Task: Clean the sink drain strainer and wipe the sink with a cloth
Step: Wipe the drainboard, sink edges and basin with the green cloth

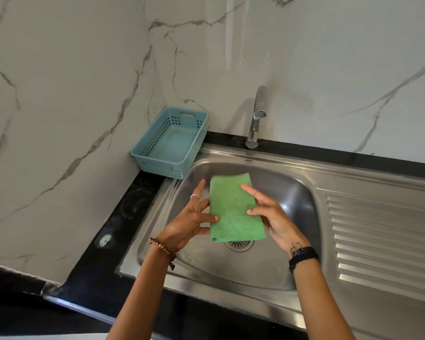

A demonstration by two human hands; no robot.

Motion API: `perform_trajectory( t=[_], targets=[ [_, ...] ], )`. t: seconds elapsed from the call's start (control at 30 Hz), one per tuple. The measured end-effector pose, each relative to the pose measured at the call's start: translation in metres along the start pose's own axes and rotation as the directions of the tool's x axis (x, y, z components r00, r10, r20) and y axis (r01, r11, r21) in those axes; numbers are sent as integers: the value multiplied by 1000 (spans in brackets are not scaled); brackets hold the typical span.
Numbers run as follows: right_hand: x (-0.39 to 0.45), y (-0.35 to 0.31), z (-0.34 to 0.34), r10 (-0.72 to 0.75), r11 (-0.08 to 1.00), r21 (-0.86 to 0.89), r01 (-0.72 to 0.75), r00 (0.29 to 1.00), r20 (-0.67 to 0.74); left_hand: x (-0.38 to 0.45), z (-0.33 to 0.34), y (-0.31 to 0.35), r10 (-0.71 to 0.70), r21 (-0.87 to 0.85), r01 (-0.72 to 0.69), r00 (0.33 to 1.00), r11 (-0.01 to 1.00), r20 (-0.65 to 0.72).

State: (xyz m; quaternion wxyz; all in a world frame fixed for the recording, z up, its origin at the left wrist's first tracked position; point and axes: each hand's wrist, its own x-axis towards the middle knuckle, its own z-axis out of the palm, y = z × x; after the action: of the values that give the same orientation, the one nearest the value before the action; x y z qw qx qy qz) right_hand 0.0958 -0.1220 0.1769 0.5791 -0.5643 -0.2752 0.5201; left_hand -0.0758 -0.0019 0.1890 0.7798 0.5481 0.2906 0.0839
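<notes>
A green cloth (233,209), folded into a rectangle, is held flat above the steel sink (302,200) basin. My left hand (189,222) grips its left edge between thumb and fingers. My right hand (272,217) holds its right edge, thumb on top and index finger stretched across the cloth. The round drain strainer (239,245) sits in the basin floor, its upper part hidden behind the cloth's lower edge.
An empty blue plastic basket (169,143) stands on the black counter (103,241) in the back left corner. A chrome tap (257,116) rises behind the basin. The ribbed draining board (383,236) lies to the right. Marble walls close the back and left.
</notes>
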Motion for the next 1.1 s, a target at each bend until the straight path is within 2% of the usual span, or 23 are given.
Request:
perform_trajectory(
  t=[0.1,0.2,0.4,0.47,0.57,0.63,0.73,0.8,0.87,0.9,0.97,1.0,1.07,1.1],
  targets=[
    [9,7,7,74,982,-173,-79,997,-36,-4,-3,6,-44,104,48,998,993,-42],
    [20,-5,16,60,968,-246,-58,998,0,-8,-12,21,-39,168,48,998,985,-53],
    [68,-61,55,-125,899,-418,132,991,45,10,-56,91,173,437,-123,982,891,-77],
    [98,-79,74,-210,821,-535,199,977,41,25,-80,117,227,561,-140,970,816,-87],
    [155,-99,101,-291,629,-750,206,957,19,60,-124,151,295,830,-101,952,549,-79],
    [195,-107,115,-285,514,-845,150,959,-3,88,-152,164,297,907,-52,951,418,-82],
    [245,-109,130,-236,431,-900,65,971,-43,128,-184,167,270,940,2,958,341,-100],
    [270,-103,137,-212,323,-946,9,975,-63,152,-199,157,233,946,39,965,322,-119],
    [288,-90,142,-134,245,-968,-56,987,-92,170,-205,140,201,940,104,964,326,-176],
    [295,-83,145,-80,204,-974,-95,990,-113,178,-209,129,175,946,152,963,285,-207],
    [305,-67,147,-5,61,-986,-153,988,-154,188,-210,112,-11,937,256,965,238,-261],
    [310,-60,148,20,-31,-985,-171,985,-172,194,-211,103,-79,947,284,958,148,-275],
    [312,-54,148,32,-128,-978,-165,985,-171,196,-208,98,-124,957,291,949,-6,-289],
    [313,-53,148,4,-102,-981,-163,986,-164,197,-207,97,-114,958,284,951,-38,-287]
  ],
)
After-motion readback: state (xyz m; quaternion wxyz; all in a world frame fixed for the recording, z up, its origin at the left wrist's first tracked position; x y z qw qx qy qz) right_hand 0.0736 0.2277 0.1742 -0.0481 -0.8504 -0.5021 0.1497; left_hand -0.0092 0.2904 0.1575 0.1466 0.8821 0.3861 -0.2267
